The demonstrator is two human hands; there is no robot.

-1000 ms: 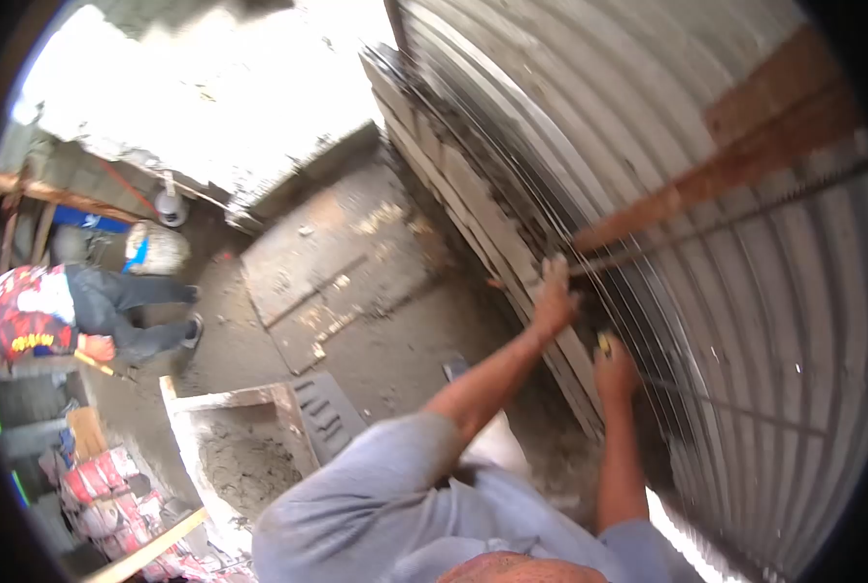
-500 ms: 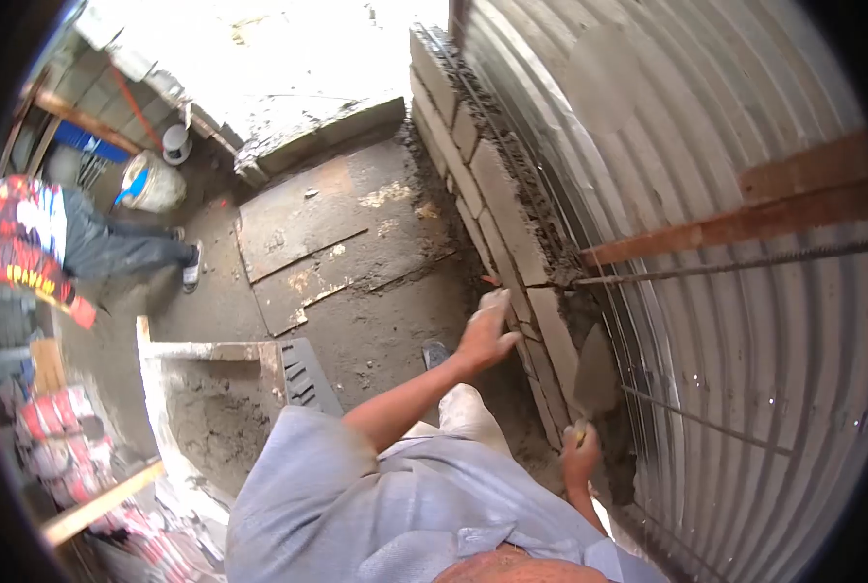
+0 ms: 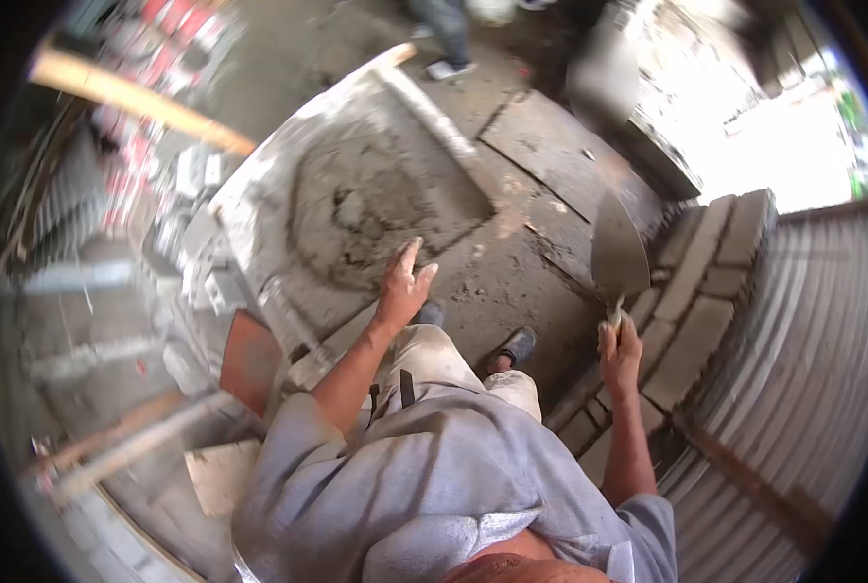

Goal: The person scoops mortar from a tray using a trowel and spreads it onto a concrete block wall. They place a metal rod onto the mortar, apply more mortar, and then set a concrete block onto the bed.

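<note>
1. Beyond your left hand (image 3: 405, 285), a board-sided trough (image 3: 434, 112) is the nearest container; mortar (image 3: 356, 214) lies in it, lumpy at the middle.
2. That left hand has its fingers spread and holds nothing. It appears over the trough's near side; I cannot tell whether it touches. Keeping it clear of the blade would be wise.
3. Your trowel (image 3: 619, 248) reaches ahead of your right hand (image 3: 620, 352), blade pointing away from you; no clear load shows on it.
4. That right hand is clamped around the handle; a firm grip with a loose wrist should steer best.
5. Right of that hand runs a block wall (image 3: 692, 350); give its edge room.
</note>
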